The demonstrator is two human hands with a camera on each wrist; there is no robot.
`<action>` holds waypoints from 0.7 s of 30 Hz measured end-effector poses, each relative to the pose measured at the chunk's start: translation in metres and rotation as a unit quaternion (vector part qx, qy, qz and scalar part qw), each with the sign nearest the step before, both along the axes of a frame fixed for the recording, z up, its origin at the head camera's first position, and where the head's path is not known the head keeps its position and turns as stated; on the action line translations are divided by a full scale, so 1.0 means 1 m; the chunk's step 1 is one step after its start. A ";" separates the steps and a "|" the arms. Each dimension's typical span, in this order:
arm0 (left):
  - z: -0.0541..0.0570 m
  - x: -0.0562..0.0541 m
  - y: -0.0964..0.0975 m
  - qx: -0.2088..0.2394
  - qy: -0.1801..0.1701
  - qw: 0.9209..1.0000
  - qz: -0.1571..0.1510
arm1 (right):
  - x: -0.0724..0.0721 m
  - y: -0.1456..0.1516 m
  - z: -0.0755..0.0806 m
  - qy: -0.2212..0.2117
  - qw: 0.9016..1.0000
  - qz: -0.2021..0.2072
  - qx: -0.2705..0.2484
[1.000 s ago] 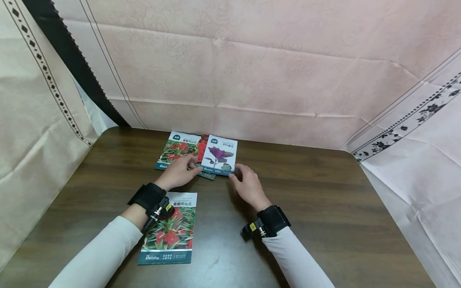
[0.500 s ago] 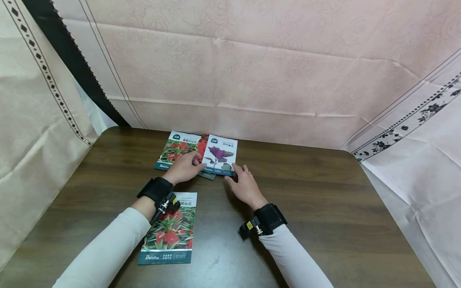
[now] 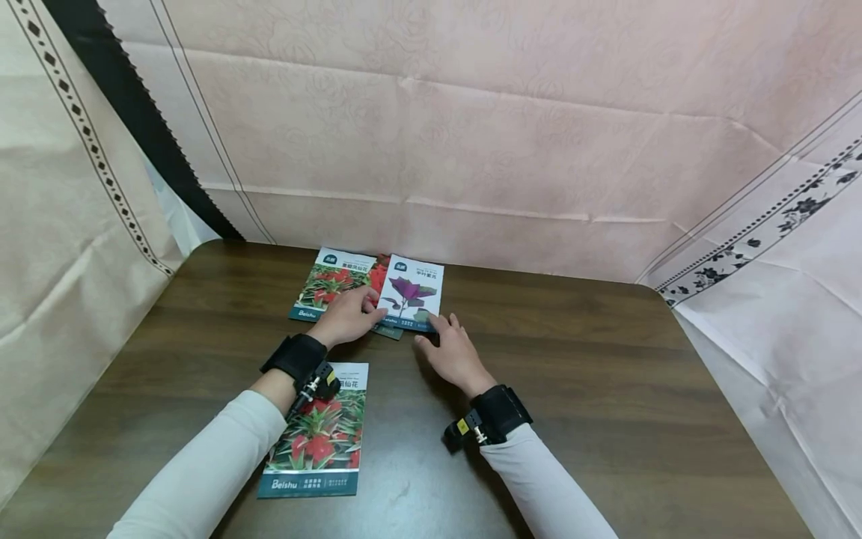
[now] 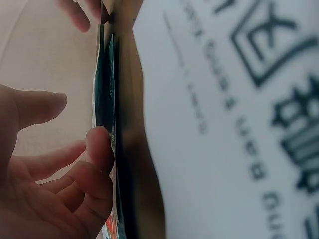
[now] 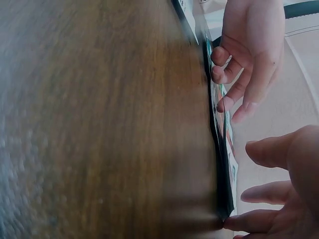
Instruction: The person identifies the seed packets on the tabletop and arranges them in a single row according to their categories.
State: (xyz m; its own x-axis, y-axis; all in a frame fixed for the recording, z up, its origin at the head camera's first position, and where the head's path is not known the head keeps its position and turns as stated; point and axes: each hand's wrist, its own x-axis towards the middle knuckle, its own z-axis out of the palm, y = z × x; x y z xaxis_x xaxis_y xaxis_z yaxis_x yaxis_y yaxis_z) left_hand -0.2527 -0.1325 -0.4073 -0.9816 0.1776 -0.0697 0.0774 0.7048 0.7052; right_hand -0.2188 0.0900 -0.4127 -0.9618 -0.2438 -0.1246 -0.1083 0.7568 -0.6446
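A seed packet with a purple-leaved plant [image 3: 411, 288] lies on top of other packets at the table's far edge. Beside it, a red-flower seed packet [image 3: 334, 278] lies to the left. My left hand [image 3: 345, 318] rests over the place where these two meet, its fingers loosely bent and its thumb near the purple packet's lower left corner. At the lower right corner of that packet, my right hand [image 3: 459, 358] touches with its fingertips. In the right wrist view, the right thumb [image 5: 271, 152] stands apart from the packets. Another packet underneath is mostly covered.
A larger-looking red-flower packet [image 3: 316, 442] lies nearer on the brown wooden table [image 3: 579, 404], partly under my left wrist. Pale patterned cloth [image 3: 471, 150] hangs behind the table's far edge and at both sides.
My left hand has shifted slightly right over the packets. My right hand has slid a little left and nearer, its fingers straighter at the packet's corner. The packets stay nearly in place.
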 end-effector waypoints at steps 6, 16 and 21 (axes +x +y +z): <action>0.000 -0.001 0.002 0.000 -0.001 1.000 -0.001 | 0.000 0.000 -0.002 0.005 1.000 0.003 0.003; -0.004 -0.004 0.003 -0.018 -0.005 1.000 -0.004 | 0.001 0.002 -0.003 0.013 1.000 0.002 -0.004; -0.004 -0.002 0.003 -0.011 -0.005 1.000 -0.005 | 0.002 0.002 -0.003 0.017 1.000 0.002 -0.014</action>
State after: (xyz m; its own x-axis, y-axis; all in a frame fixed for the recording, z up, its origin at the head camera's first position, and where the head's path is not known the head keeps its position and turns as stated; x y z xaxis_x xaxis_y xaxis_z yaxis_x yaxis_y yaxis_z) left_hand -0.2546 -0.1297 -0.4114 -0.9791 0.1856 -0.0829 0.0779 0.7193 0.6903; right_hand -0.2172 0.0920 -0.4152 -0.9644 -0.2500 -0.0858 -0.1326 0.7384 -0.6612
